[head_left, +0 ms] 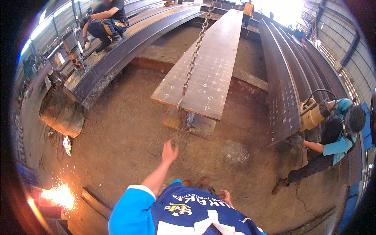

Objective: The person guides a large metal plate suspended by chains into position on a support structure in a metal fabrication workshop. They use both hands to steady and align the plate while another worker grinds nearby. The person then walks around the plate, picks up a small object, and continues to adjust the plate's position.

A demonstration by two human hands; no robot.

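My left hand [169, 152] reaches forward over the ground with its fingers apart and nothing in it. It is a little short of the near end of a long steel I-beam [213, 78], touching nothing that I can see. White grid lines and circles are marked on the beam's flange. A heavy chain [192, 64] hangs from above, with a hook [181, 101] at the beam's near end. My right hand [225, 196] is low beside my body, partly hidden by my shirt. Its visible fingers look loosely parted, and no object shows in them.
At right a person in teal [340, 145] handles a yellow drilling machine [313, 115] on a marked beam. Another crouches on beams near a drill [72, 49] at left. Sparks [58, 196] fly at lower left. A rusty drum [62, 113] lies nearby. Someone in orange [248, 9] stands far off.
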